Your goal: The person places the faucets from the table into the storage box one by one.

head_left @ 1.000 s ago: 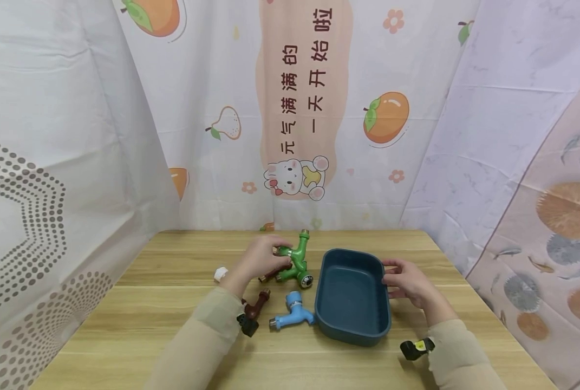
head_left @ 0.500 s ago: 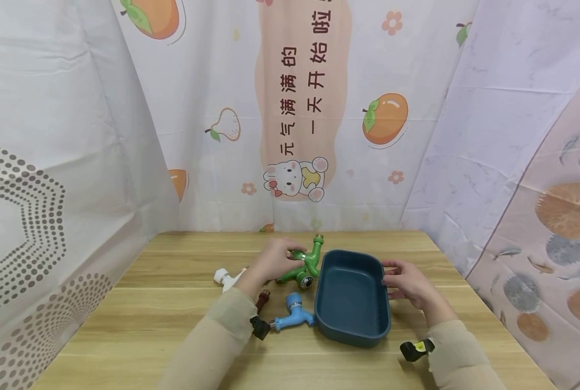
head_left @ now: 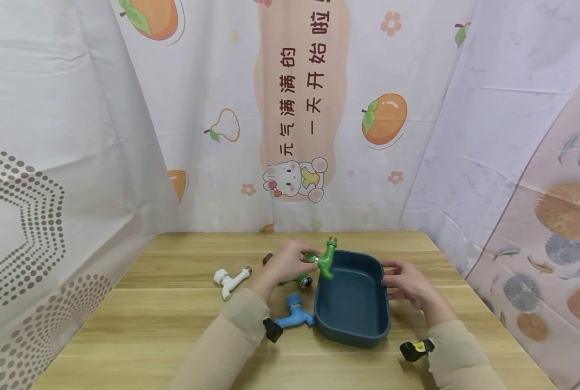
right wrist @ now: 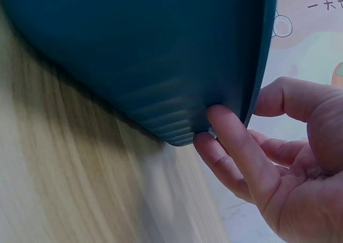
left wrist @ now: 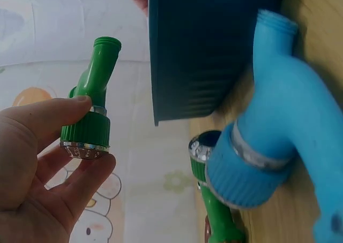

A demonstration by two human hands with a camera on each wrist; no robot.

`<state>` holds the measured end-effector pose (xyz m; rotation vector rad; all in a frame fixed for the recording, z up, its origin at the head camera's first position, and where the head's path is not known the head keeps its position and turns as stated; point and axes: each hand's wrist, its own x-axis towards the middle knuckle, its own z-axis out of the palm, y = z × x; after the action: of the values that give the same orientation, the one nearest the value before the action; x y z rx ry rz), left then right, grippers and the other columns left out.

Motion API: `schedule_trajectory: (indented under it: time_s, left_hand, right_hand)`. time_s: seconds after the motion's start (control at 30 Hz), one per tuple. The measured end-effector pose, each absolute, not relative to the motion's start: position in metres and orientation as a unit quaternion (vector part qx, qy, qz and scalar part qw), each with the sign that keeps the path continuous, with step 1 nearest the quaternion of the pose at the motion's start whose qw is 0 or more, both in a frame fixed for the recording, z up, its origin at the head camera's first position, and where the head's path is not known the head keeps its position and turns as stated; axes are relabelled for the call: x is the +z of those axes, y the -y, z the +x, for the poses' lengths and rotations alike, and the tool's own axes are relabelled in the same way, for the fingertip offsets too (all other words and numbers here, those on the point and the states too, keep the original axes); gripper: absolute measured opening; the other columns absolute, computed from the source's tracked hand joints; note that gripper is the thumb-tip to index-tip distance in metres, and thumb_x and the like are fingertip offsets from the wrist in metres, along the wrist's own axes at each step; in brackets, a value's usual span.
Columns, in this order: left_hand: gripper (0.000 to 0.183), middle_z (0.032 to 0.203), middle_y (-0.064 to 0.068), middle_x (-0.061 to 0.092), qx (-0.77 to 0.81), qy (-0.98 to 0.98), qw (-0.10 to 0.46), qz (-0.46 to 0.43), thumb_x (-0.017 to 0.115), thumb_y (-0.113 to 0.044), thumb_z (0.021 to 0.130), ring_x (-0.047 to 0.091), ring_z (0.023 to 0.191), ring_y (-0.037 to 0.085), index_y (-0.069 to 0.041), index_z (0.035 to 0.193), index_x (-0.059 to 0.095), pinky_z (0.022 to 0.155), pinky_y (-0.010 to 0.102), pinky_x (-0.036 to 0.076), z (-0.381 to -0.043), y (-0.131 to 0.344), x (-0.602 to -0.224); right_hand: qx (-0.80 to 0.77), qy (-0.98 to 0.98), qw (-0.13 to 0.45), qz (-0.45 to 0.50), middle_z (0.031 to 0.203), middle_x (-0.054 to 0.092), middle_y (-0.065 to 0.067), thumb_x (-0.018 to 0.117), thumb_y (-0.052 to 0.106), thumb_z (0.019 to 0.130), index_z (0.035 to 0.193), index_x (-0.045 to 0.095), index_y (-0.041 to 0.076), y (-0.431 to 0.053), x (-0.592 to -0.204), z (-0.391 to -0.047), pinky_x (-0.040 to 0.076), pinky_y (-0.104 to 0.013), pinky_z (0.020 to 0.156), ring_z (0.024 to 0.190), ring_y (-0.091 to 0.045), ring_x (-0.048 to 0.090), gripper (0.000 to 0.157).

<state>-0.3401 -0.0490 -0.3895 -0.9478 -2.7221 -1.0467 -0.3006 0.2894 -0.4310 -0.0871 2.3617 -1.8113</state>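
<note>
My left hand pinches a green tap by its ribbed, chrome-capped handle. The tap hangs over the left rim of a dark blue plastic basin; in the left wrist view, thumb and fingers are around its handle. My right hand holds the basin's right wall at the rim, with fingertips against the outside. A second green tap lies on the table, partly hidden behind the left hand. A blue tap lies beside the basin, partly covered by the left wrist's camera.
A white tap lies left of the left arm. A dark red tap shows partly behind the left hand. Wooden table surrounds these things, with a printed curtain behind its far edge.
My left hand has lifted the green tap off the cluster and carried it right to the basin's rim. The white tap has come into full view. The right hand stays put.
</note>
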Motion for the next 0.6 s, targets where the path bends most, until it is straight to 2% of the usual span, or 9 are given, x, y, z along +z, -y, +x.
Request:
schedule_trajectory:
  time_s: [0.3, 0.6]
  left_hand:
    - [0.032, 0.115, -0.002, 0.070, -0.332, 0.886, 0.037, -0.321, 0.080, -0.022, 0.091, 0.063, 0.092, 0.007, -0.013, 0.121, 0.076, 0.076, 0.025, 0.054, -0.340, 0.036, -0.390]
    - [0.031, 0.117, -0.005, 0.069, -0.324, 0.895, 0.020, -0.307, 0.079, -0.025, 0.092, 0.061, 0.091, 0.006, -0.020, 0.122, 0.075, 0.073, 0.023, 0.053, -0.338, 0.027, -0.391]
  right_hand:
    - [-0.600, -0.795, 0.081, -0.037, 0.126, 0.051, -0.034, 0.058, 0.000, 0.097, 0.150, 0.032, -0.012, -0.292, -0.431, -0.303, 0.061, -0.048, 0.074, 0.098, -0.031, 0.066, 0.061]
    - [-0.602, -0.793, 0.083, -0.032, 0.127, 0.051, -0.034, 0.059, -0.001, 0.096, 0.150, 0.033, -0.011, -0.290, -0.431, -0.302, 0.060, -0.048, 0.075, 0.100, -0.033, 0.066, 0.060]
